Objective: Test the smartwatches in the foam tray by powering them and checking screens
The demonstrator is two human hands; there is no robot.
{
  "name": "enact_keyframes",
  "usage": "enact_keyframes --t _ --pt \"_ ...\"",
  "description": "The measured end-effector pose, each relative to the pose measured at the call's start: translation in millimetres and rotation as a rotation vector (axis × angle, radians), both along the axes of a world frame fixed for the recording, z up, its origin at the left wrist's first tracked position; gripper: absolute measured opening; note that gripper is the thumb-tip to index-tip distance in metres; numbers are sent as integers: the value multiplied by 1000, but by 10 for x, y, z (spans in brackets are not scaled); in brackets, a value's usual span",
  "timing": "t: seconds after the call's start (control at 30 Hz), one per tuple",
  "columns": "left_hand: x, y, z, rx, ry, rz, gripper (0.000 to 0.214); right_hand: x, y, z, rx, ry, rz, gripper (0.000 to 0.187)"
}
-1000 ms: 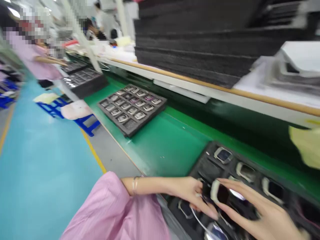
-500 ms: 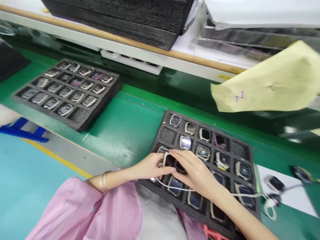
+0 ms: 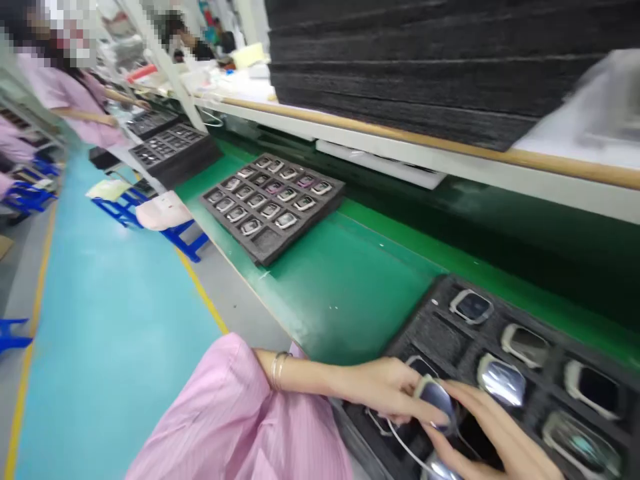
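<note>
My left hand (image 3: 383, 390) grips a smartwatch (image 3: 434, 398) by its left side, thumb across the lower part of the screen. The watch is tilted, just above a black foam tray (image 3: 419, 323). My right hand (image 3: 493, 433) closes on the same watch from the right, its fingertips at the upper and lower edges. From under my left hand a thin white cable (image 3: 404, 447) runs down to the right; whether it joins the watch is hidden. Around both hands, more smartwatches lie in the tray's slots, among them one with a bright reflecting screen (image 3: 501, 381).
Farther left on the green bench (image 3: 320, 280) lies another foam tray (image 3: 270, 257) of watches. Above runs a shelf (image 3: 390, 143) bearing stacked black foam (image 3: 400, 80). Blue stools (image 3: 185, 240) stand in the aisle. A co-worker in pink (image 3: 85, 100) stands at the far left.
My view has swung left and up, bringing the aisle and co-workers in. Both hands stay at the watch, its screen now more tilted and reflecting. My right fingers have shifted toward its right edge.
</note>
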State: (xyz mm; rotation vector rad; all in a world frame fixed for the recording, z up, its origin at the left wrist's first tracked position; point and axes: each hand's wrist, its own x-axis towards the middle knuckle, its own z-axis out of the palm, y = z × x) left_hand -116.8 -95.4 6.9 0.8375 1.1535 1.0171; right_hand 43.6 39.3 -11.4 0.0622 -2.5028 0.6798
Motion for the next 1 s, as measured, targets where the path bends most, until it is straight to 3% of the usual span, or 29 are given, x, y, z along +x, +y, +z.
enact_keyframes --t 0.2,0.5,1.0 --pt "145 -115 -26 20 -69 84 44 -11 -200 284 -164 -115 -4 31" --pt "256 -118 40 -5 -45 104 39 108 -208 193 -222 -73 6 38" --pt "232 -118 78 -13 -42 72 38 119 -176 258 -108 -67 50 47"
